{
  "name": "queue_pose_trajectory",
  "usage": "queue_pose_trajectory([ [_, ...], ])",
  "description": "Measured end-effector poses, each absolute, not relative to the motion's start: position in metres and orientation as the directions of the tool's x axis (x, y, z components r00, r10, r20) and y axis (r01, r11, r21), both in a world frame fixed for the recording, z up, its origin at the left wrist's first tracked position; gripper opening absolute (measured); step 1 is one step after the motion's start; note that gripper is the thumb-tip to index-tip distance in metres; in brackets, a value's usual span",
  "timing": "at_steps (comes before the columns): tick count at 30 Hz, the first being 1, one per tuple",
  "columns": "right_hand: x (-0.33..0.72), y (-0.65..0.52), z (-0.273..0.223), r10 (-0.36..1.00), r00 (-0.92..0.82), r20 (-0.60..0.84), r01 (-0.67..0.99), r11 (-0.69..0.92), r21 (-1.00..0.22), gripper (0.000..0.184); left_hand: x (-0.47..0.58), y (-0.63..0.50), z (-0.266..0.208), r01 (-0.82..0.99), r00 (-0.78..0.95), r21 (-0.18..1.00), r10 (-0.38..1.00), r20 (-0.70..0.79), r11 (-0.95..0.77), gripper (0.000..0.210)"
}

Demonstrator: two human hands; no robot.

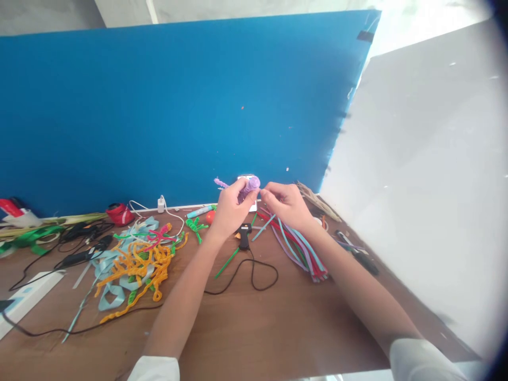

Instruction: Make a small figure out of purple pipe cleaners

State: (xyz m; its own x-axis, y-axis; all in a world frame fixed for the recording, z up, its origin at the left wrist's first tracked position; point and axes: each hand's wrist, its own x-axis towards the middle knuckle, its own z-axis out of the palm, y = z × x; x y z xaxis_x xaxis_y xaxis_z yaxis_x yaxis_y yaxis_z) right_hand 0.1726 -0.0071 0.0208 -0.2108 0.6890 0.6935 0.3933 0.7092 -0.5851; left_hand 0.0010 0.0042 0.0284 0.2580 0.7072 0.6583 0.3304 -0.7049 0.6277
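Held up over the back of the table is a purple pipe-cleaner piece (254, 183), with a rounded coiled head and a twisted strand sticking out to the left. My left hand (233, 206) is closed around it, hiding much of its body. Right beside it, the thumb and forefinger of my right hand (286, 203) pinch what looks like a thin purple end of the same piece. Behind the hands a phone (253, 205) leans, partly covered. Below them lies a black glue gun (244, 236) with a green stick in front of it.
Loose pipe cleaners (296, 246) in several colours lie under my right forearm. A tangle of orange pipe cleaners (138, 264) and light blue ribbon (113, 296) spreads at left. Black cables cross the table near a white power strip (29, 301). A blue panel (178, 106) closes the back.
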Motion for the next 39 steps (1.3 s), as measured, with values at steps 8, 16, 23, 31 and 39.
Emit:
queue_pose_trajectory([
  [8,0.170,-0.016,0.028,0.865,-0.397,0.306,-0.256,0.215,-0.942,0.032,-0.002,0.000,0.034,0.385,0.252,0.504,0.613,0.749,-0.773,0.015],
  [16,0.171,-0.012,0.026,0.913,-0.320,0.252,-0.207,0.193,-0.959,0.025,-0.004,0.006,0.031,0.435,0.360,0.418,0.580,0.731,-0.797,0.021],
  [23,0.169,-0.014,0.026,0.861,-0.262,0.435,0.122,0.477,-0.871,0.023,0.001,0.002,0.033,0.514,0.344,0.462,0.667,0.661,-0.723,0.023],
  [31,0.172,-0.005,0.013,0.467,-0.471,0.748,0.705,0.710,0.000,0.032,-0.005,0.016,0.021,0.417,0.337,0.679,0.797,0.502,-0.604,0.025],
  [39,0.165,-0.007,0.018,0.814,-0.225,0.536,0.256,0.580,-0.773,0.039,-0.005,0.018,0.023,0.346,0.269,0.673,0.757,0.596,-0.653,0.025],
])
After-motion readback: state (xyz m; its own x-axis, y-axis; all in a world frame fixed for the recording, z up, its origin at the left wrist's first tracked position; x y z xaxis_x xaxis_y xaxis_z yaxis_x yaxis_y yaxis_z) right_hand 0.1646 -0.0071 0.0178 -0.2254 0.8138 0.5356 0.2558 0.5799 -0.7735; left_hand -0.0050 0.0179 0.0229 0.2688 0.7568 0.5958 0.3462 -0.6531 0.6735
